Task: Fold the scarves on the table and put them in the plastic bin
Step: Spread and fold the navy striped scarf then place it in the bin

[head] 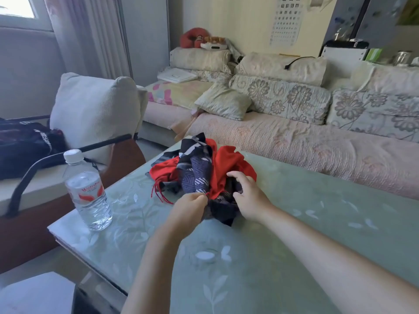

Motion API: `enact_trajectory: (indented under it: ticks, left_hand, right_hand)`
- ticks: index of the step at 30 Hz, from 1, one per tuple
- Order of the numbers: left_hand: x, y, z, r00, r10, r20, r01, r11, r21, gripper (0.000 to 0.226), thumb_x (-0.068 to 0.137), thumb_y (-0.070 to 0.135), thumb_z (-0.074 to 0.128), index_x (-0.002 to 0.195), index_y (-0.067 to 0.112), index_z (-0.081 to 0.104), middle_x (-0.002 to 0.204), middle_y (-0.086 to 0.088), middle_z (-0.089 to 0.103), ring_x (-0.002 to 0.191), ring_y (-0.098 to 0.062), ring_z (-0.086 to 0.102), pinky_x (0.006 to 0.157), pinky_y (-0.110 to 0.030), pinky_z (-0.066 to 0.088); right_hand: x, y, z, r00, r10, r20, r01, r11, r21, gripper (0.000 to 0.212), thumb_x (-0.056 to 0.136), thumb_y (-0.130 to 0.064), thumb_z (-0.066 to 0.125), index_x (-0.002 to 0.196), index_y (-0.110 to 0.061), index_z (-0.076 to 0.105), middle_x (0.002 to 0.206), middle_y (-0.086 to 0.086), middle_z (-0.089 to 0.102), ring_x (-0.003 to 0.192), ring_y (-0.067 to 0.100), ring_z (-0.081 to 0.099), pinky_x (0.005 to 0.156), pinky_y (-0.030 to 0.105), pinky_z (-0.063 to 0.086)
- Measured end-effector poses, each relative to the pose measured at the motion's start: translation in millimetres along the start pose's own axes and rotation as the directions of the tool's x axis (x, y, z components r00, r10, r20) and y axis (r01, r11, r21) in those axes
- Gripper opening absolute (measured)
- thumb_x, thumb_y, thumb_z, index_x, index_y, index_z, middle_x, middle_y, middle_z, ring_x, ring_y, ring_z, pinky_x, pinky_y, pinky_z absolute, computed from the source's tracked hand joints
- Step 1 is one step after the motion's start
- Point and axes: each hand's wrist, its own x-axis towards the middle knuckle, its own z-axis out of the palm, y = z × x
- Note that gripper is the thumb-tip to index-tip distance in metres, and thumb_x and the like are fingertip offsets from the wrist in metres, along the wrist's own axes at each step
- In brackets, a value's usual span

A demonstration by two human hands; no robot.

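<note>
In the head view, the scarves [199,173] lie in one messy heap on the worktop [294,223], red and dark cloth all mixed up. The left hand [190,207] pinches a bit of the heap. The right hand [247,198] reaches in with bent fingers; I cannot tell if it holds any. I think sorting is just starting. Next, one scarf needs pulling free and laying flat.

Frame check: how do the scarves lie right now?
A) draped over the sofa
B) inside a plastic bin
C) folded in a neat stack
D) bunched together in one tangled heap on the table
D: the red scarf and the dark patterned scarf lie crumpled together on the glass table, while the left hand pinches the red scarf's near edge.
</note>
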Motion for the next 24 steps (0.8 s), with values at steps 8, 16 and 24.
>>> enact_trajectory:
  ticks: [8, 16, 24]
  left_hand:
    - [10.2, -19.5, -24.3, 0.993, 0.036, -0.11, 0.032, 0.829, 0.558, 0.034, 0.096, 0.047, 0.048, 0.096, 0.019, 0.067, 0.085, 0.004, 0.063, 0.082, -0.016, 0.061, 0.075, -0.031, 0.051]
    - [45.2, -42.6, -0.1, 0.995, -0.016, -0.096, 0.068, 0.818, 0.571, 0.066, 0.087, 0.042, 0.067, 0.141, 0.019, 0.037, 0.13, -0.006, 0.059, 0.117, -0.029, 0.057, 0.091, -0.04, 0.051]
    - [57.5, -29.0, -14.9, 0.991, 0.116, -0.072, -0.048, 0.792, 0.609, 0.046, 0.095, 0.011, 0.043, 0.136, 0.027, 0.054, 0.127, -0.004, 0.063, 0.111, -0.029, 0.059, 0.082, -0.033, 0.048]
  right_hand:
    - [39.6, -18.9, 8.2, 0.992, -0.005, 0.127, 0.076, 0.821, -0.566, 0.064, 0.096, -0.034, 0.054, 0.151, -0.049, 0.025, 0.128, -0.001, 0.047, 0.109, 0.027, 0.059, 0.087, 0.04, 0.051]
    - [116.7, -31.6, -7.3, 0.972, 0.066, -0.227, -0.103, 0.982, -0.157, 0.023, 0.09, -0.011, 0.055, 0.105, -0.023, 0.067, 0.117, 0.006, 0.069, 0.109, 0.027, 0.063, 0.091, 0.026, 0.045]
    - [85.3, -35.0, -17.7, 0.969, -0.038, 0.243, 0.118, 0.939, -0.324, 0.102, 0.077, -0.007, 0.062, 0.158, -0.036, 0.008, 0.163, 0.003, 0.022, 0.148, 0.024, 0.027, 0.119, 0.034, 0.029]
